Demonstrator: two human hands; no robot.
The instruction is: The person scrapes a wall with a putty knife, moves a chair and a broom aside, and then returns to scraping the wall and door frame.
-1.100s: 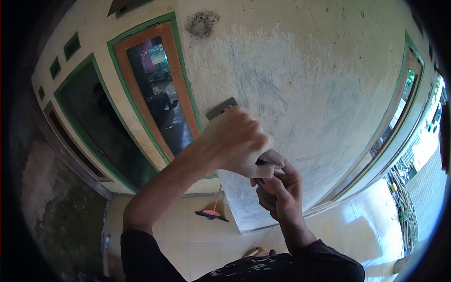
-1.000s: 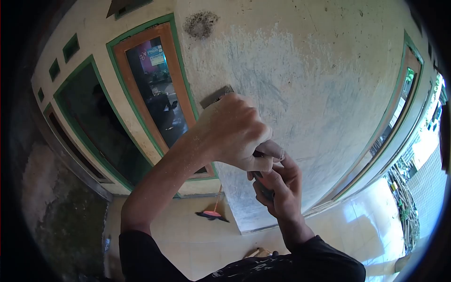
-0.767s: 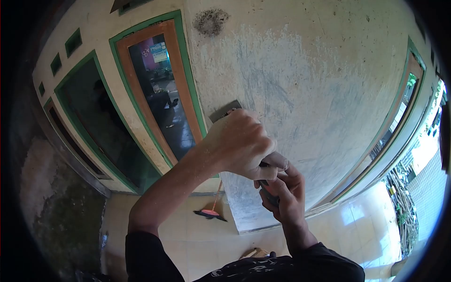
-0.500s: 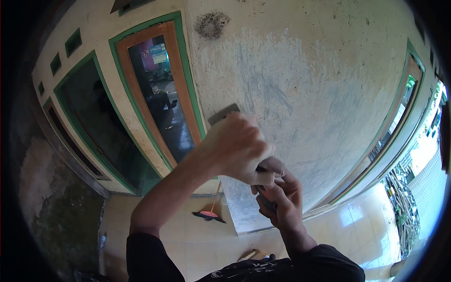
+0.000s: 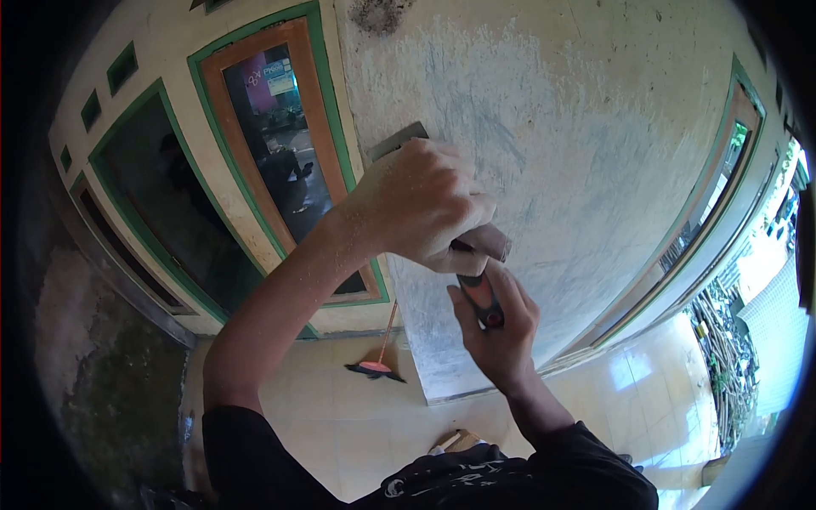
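My 2 hands share the scraper (image 5: 479,294), which slants across the front of the wall (image 5: 586,178). My left hand (image 5: 429,200) is clenched round its middle, back of the hand toward me, knuckles up, so that stretch of the tool is hidden. The grey blade (image 5: 398,141) pokes out beyond my knuckles, up and to the left, flat against the wall as it looks, though I cannot tell whether its edge touches. My right hand (image 5: 501,327) sits lower and grasps the black-and-orange handle (image 5: 488,313), its end showing inside my grip. Pale dust coats my left hand and forearm.

The wall is scuffed white and blue-grey in the middle, yellower above, with a dark patch (image 5: 382,13) at the top. Just left of the blade stands a window (image 5: 276,136) in brown wood and green trim. Below, a broom (image 5: 374,369) rests its pink-and-black head on the tiled floor (image 5: 340,399), near the wall's foot. Sticks (image 5: 722,365) lie heaped far right.
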